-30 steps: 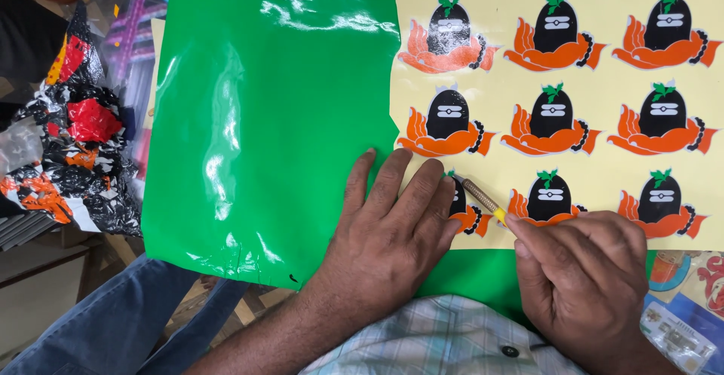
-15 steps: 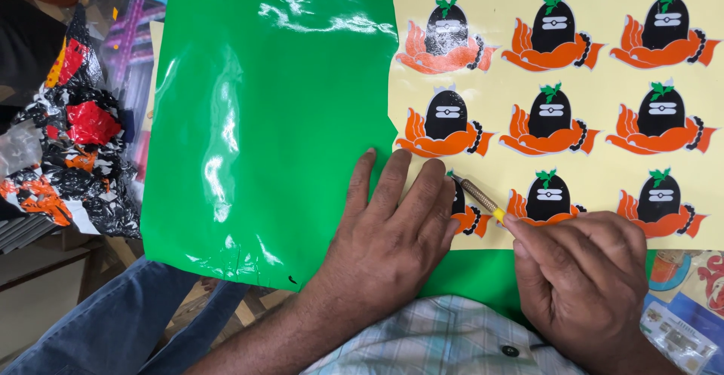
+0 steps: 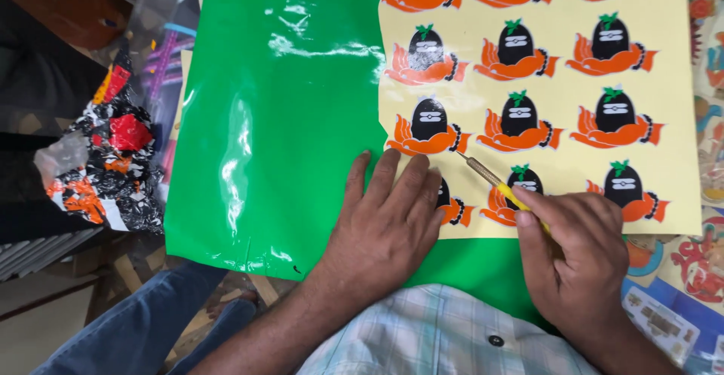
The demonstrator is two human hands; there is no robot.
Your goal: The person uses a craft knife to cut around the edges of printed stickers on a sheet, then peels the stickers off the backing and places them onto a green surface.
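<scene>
Sticker sheet [image 3: 543, 96]: pale yellow, rows of orange-black decals, lying over glossy green vinyl [image 3: 279, 118] on bench. Your right hand [image 3: 577, 254] clenched around pick tool [image 3: 494, 182], tip at lower edge of decal [image 3: 427, 127]. Left hand [image 3: 385, 224] flat, fingers spread, pinning sheet, grasping nothing. Keep tip shallow, lift edge only; press close beside tip. Crumpled scrap wad [image 3: 105, 164] far left.

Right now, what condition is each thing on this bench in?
left hand: flat, pressing on the sticker sheet's lower left corner.
right hand: closed round the weeding tool.
weeding tool: tilted, metal tip at a sticker's edge.
sticker sheet: flat, pale yellow, rows of orange-and-black stickers.
green vinyl sheet: glossy, spread under the sticker sheet.
scrap pile: crumpled, at left.
</scene>
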